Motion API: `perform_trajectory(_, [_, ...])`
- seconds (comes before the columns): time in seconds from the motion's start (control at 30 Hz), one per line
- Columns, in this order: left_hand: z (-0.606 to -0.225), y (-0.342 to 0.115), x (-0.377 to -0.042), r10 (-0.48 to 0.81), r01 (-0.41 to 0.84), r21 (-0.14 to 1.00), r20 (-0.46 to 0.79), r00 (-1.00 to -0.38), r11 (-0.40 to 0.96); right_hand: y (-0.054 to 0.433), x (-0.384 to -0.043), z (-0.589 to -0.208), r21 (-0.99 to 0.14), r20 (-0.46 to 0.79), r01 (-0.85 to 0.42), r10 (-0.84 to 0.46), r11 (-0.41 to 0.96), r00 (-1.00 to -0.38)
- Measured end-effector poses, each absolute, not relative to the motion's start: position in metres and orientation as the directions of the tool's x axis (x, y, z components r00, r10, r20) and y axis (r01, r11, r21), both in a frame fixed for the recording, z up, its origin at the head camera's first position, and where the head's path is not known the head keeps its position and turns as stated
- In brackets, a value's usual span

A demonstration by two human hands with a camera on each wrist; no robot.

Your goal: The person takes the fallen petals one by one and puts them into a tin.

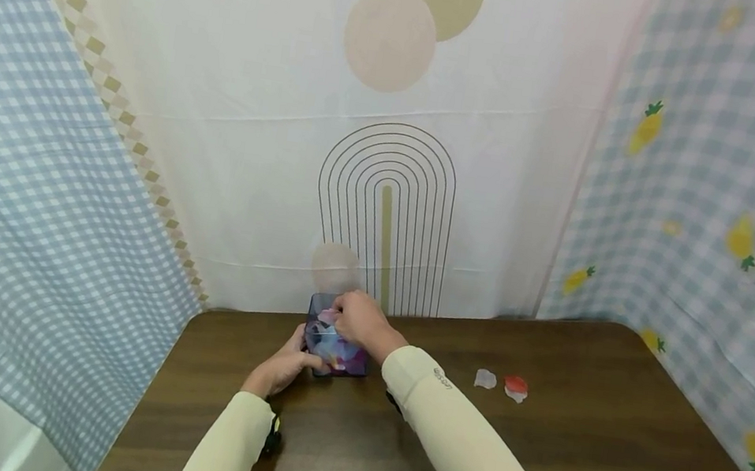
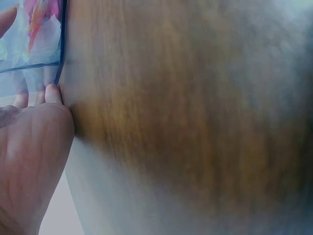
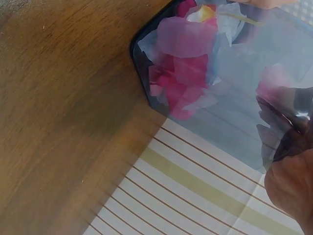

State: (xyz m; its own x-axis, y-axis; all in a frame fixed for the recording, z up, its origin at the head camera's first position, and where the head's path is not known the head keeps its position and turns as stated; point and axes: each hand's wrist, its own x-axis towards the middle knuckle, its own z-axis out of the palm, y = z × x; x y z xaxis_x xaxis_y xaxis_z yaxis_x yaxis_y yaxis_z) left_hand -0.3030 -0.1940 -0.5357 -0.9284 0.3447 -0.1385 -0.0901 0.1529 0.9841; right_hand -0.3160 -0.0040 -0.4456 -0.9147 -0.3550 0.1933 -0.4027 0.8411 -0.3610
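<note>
A see-through bluish box with dark edges (image 1: 359, 373) stands near the back edge of the table, holding many thin petal-like pieces in pink, white and magenta (image 3: 183, 73). My left hand (image 1: 284, 366) grips the box at its near left side. In the left wrist view that hand (image 2: 34, 147) has several fingers visible through the clear wall, and the thumb lies across from them. Over the box's open top, my right hand (image 1: 361, 319) reaches in with curled fingers, and a pale pink petal (image 1: 327, 316) shows at its fingertips. The right wrist view mostly hides those fingertips.
Right of the box, a white petal (image 1: 485, 379) lies on the brown table (image 1: 596, 423); beside it a red petal (image 1: 515, 384) overlaps another white one. A patterned cloth (image 1: 250, 171) hangs right behind the table, with checked cloths at both sides.
</note>
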Motion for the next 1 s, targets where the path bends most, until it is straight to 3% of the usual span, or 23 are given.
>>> perform_trajectory(1.0, [-0.5362, -0.1949, -0.3056, 0.347, -0.095, 0.987, -0.136, -0.928, 0.132, -0.005, -0.3175, -0.4478, -0.356, 0.215, -0.401, -0.344, 0.844, -0.914])
